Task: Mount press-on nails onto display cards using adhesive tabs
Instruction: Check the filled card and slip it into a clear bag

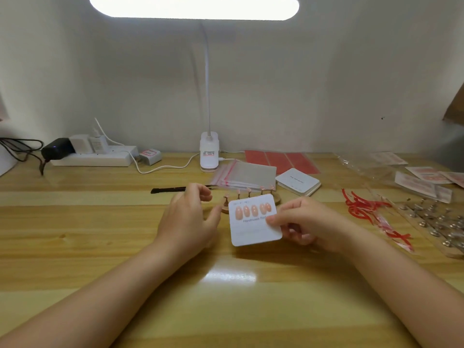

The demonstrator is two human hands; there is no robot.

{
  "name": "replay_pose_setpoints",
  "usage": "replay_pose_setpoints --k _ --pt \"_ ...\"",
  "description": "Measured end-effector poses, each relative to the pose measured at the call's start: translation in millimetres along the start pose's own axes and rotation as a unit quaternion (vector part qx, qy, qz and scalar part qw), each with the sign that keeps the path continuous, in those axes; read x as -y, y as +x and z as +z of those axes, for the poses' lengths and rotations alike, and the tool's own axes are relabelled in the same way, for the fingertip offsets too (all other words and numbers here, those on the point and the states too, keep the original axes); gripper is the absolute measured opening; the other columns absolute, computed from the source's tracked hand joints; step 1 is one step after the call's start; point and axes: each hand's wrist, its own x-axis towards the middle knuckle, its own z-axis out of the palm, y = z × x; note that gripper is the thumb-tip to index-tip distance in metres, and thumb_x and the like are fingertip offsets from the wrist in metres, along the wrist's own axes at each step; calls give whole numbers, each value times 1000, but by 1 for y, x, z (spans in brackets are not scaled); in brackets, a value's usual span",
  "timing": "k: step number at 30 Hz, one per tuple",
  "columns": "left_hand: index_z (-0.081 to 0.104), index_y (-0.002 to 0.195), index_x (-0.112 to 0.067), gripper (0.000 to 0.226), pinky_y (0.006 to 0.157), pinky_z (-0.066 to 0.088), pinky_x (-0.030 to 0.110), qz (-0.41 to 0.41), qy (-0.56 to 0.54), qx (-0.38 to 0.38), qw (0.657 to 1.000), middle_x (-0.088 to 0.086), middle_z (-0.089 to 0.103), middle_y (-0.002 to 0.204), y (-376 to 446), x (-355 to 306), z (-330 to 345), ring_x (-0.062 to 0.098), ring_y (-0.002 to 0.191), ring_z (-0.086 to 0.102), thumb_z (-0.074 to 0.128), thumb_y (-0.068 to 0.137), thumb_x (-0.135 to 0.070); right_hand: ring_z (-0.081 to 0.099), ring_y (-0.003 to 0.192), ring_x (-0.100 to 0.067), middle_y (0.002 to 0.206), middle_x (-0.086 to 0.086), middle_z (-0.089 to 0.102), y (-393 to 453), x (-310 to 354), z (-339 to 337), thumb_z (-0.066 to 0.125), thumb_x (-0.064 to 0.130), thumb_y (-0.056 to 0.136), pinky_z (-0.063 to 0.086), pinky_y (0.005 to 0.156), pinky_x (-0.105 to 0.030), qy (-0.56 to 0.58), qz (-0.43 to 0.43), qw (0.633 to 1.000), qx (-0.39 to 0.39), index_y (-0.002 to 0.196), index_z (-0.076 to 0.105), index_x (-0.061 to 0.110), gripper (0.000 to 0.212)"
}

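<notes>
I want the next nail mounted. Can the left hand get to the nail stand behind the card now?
Probably yes: the left hand is open, beside the nail stand, with nothing between; the right hand holds the card.

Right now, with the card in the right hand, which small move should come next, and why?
Probably the left hand should reach to the wooden stand behind the card and pick one nail. The card shows four nails in its row, nails remain on the stand's pegs, and the left hand holds nothing while the right hand pinches the card.

White display card [256, 229] bearing four peach-pink nails [253, 210]. Tabletop [100, 247] light wood-grain. Red strips [361, 207] near right edge; red sheets [281, 160] toward back edge.
</notes>
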Motion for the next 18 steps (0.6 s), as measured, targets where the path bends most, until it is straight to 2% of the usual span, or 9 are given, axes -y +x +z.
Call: replay_pose_setpoints --k 3,6,8,13,16,18 --pt "46 101 -31 17 93 43 36 20 40 41 998 -11 58 108 1 3 4 14 107 52 59 90 -33 44 39 -8 55 -2 60 2 0 5 62 19 93 28 34 -15 -52 32 998 27 50 69 22 43" --pt "49 95 -37 14 91 32 27 69 67 62 993 -14 60 111 1 4 6 11 113 47 55 91 -26 42 39 -7 54 0 61 2 3 9 65 21 89 28 37 -17 -120 52 991 7 64 67 16 25" --pt "57 102 -37 20 92 27 25 88 79 78 990 -17 60 117 2 5 8 9 118 45 53 91 -21 42 38 -7 53 2 61 3 4 11 69 25 84 30 37 -18 -183 57 981 -7 67 64 16 20" --pt "61 119 -36 31 104 27 30 106 111 101 983 -18 53 133 3 8 8 9 126 39 49 95 -21 51 38 -6 53 4 66 0 5 13 63 46 81 37 42 -17 -299 57 952 -30 72 60 19 29" --pt "59 123 -35 32 103 27 30 112 121 101 981 -18 52 135 2 8 9 9 126 38 47 96 -23 49 36 -4 48 7 63 -2 6 8 55 54 83 36 44 -19 -361 32 930 -60 65 61 20 38" --pt "58 124 -34 32 103 27 29 114 123 100 981 -18 52 135 2 8 9 9 126 38 47 96 -23 45 40 -8 44 6 54 0 5 6 59 52 78 32 46 -24 -412 11 908 -75 57 55 20 39"
